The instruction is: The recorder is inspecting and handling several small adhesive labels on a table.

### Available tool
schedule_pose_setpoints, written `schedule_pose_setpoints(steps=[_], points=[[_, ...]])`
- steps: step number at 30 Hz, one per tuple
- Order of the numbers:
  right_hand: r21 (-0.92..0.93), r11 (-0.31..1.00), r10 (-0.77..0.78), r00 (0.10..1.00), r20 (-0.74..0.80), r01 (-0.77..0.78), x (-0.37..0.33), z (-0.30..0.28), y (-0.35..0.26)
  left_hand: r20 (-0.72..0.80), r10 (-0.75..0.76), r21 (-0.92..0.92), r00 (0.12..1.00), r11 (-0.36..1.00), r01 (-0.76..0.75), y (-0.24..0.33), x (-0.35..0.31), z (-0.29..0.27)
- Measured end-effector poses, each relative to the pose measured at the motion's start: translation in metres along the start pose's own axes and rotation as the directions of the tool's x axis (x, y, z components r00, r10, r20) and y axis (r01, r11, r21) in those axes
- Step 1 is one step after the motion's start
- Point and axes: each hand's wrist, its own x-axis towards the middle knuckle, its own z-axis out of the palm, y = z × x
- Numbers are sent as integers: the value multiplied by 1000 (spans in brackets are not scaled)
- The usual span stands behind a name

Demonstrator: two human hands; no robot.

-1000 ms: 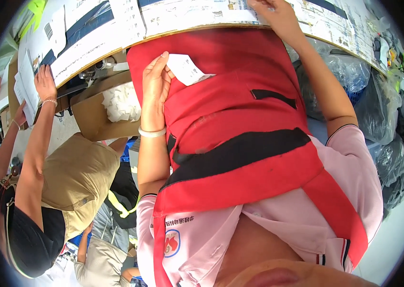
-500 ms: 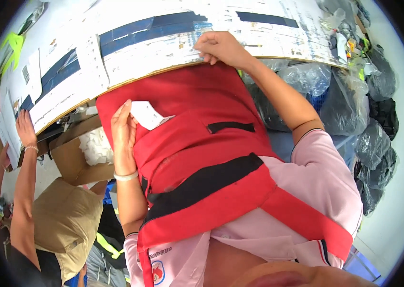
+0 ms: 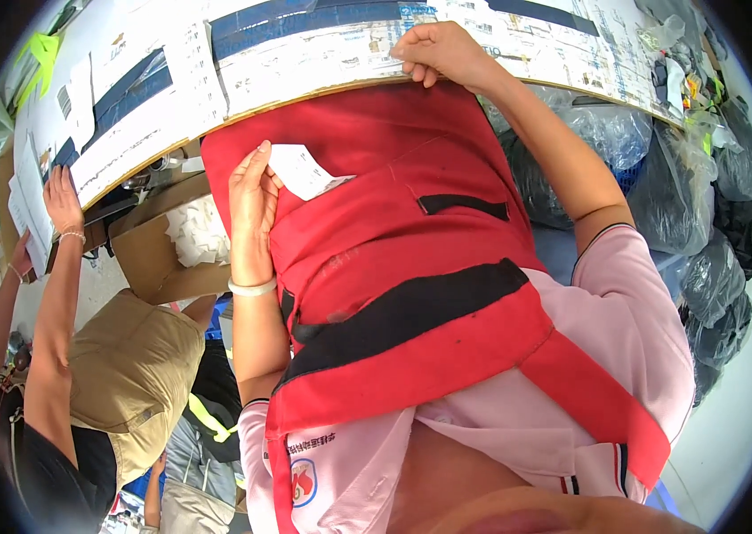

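Patched with white papers and dark strips (image 3: 305,28), a worktable (image 3: 305,69) spans the far side of the scene, its brown near edge bowed by the lens. Below it the person wears a red apron (image 3: 394,214) over a pink shirt (image 3: 634,311).

The person's left hand (image 3: 254,194) is raised in front of the apron, left of its middle, thumb and fingertips pinched together on a white paper slip (image 3: 306,171). That slip reaches out to the right of the fingers, over the red cloth and near the table edge, its far-right corner bent. A pale bangle (image 3: 252,287) circles the left wrist.

Farther off and to the right, the right hand (image 3: 447,55) is at the table's near edge, fingers curled and thumb close to the index finger; whether anything small sits between them cannot be told.

To the left, under the table, an open cardboard box (image 3: 152,254) holds white scraps (image 3: 198,231). Beyond it, at the far left, a co-worker (image 3: 131,365) in tan and black has one hand on the table edge, beside white sheets (image 3: 27,214). Plastic bags (image 3: 674,196) crowd the right side.
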Motion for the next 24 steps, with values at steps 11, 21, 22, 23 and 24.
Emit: schedule_pose_setpoints(steps=[11,21,22,23,24], points=[[-40,999,20,999,-29,-21,5,-1,3,15,4,9,1000,1000,-4,2,0,2],[-21,950,-313,950,10,313,-3,0,3,28,-5,-10,1000,1000,5,2,0,1],[-20,950,-311,950,10,311,-1,0,2,27,-7,-10,1000,1000,7,2,1,1],[0,994,-113,994,-13,113,1,0,-4,26,-3,-12,1000,1000,3,2,1,0],[25,996,90,995,-32,-89,3,0,-7,24,2,-13,1000,1000,-1,2,1,-1]])
